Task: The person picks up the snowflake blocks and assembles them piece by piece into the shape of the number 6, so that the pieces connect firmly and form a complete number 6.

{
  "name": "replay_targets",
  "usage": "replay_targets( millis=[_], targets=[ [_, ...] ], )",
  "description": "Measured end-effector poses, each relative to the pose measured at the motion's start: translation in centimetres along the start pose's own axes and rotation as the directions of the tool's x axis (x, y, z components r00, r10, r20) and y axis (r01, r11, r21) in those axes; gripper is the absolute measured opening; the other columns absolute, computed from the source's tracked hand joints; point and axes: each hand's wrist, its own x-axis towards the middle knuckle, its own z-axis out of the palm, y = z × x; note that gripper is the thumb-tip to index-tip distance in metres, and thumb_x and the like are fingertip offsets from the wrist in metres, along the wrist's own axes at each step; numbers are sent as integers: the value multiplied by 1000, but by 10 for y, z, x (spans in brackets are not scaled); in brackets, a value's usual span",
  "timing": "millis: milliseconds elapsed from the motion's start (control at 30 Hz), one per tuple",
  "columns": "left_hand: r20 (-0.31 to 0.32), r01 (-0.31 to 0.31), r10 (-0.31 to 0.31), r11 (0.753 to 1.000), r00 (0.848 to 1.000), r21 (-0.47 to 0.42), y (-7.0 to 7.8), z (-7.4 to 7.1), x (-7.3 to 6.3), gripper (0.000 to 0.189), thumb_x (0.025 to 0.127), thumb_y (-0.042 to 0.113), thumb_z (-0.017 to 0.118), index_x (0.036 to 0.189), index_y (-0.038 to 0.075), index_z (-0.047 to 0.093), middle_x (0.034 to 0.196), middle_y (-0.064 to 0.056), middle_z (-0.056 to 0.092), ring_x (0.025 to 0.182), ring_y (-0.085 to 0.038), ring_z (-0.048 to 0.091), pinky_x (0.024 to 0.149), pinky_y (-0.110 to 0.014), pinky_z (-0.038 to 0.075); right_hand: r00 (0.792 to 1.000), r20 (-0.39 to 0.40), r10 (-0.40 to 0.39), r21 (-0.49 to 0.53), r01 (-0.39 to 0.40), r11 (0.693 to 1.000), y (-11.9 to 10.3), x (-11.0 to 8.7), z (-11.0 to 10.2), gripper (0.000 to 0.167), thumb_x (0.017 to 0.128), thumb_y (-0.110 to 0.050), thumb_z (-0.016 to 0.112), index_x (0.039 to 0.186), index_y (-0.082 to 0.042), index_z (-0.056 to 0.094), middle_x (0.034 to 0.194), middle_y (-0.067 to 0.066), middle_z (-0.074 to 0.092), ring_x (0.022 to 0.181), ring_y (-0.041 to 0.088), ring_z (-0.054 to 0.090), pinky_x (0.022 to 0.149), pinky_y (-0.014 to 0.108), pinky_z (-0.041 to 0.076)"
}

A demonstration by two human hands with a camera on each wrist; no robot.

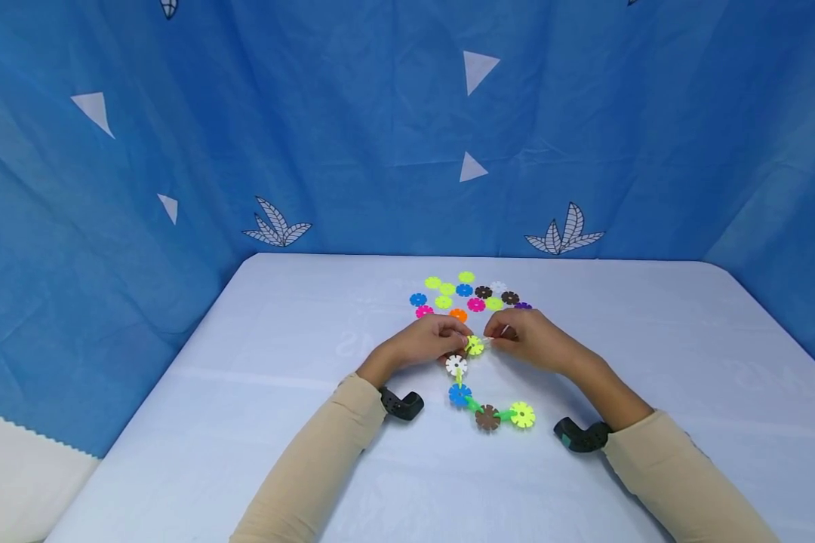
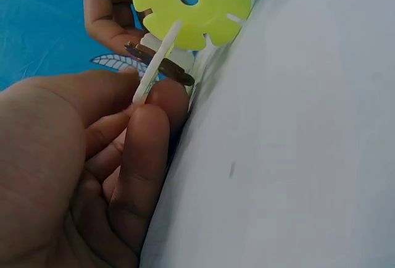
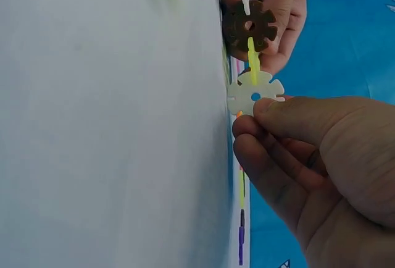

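Note:
A chain of notched plastic discs curves across the table below the hands. In the head view it shows a white disc (image 1: 453,371), a blue disc (image 1: 456,401), a brown disc (image 1: 482,422) and a yellow-green end disc (image 1: 526,409), joined by green and yellow ones. My left hand (image 1: 426,341) grips the chain's upper part, its fingertips at a white disc seen edge-on (image 2: 148,79) and a brown disc (image 3: 265,26). My right hand (image 1: 535,338) pinches another white disc (image 3: 239,98) between thumb and fingers. This disc meets the yellow-green disc (image 1: 477,348) between the hands.
Loose discs lie beyond the hands, among them a blue disc (image 1: 417,299), a pink disc (image 1: 476,305), an orange disc (image 1: 458,314) and a dark brown disc (image 1: 510,298). A blue printed curtain (image 1: 380,136) hangs behind the white table (image 1: 258,362).

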Motion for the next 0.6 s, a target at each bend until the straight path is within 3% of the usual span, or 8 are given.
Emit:
replay_targets(
  millis=[167, 300, 467, 600],
  targets=[
    [-22, -12, 12, 1000, 1000, 9, 1, 3, -2, 19, 101, 14, 62, 117, 9, 71, 91, 0, 73, 75, -15, 60, 74, -27, 49, 997, 22, 78, -28, -77, 997, 2, 0, -4, 19, 89, 2, 74, 106, -6, 72, 97, 1, 70, 90, 20, 63, 80, 36, 56],
    [-25, -20, 21, 1000, 999, 15, 0, 4, 0, 18, 101, 14, 64, 115, 9, 72, 88, -1, 71, 73, -14, 59, 76, -27, 49, 985, -18, 172, -81, -173, 982, 11, 2, -13, 17, 91, -2, 73, 108, -4, 71, 97, 5, 68, 91, 24, 62, 81, 40, 56],
    [-34, -29, 30, 999, 999, 30, 0, 4, 0, 18, 101, 17, 63, 115, 11, 73, 86, -1, 70, 74, -14, 58, 77, -28, 48, 951, -84, 297, -152, -307, 940, 27, 11, -25, 19, 93, -5, 71, 112, 1, 69, 103, 14, 66, 96, 32, 60, 88, 50, 53],
    [-40, -20, 22, 999, 999, 33, -2, 5, 0, 18, 100, 18, 64, 115, 13, 73, 87, 0, 70, 78, -13, 59, 79, -29, 48, 907, -81, 414, -169, -422, 891, 37, 20, -31, 25, 95, -8, 68, 116, 5, 66, 107, 20, 64, 102, 37, 58, 93, 55, 50]
  ],
)
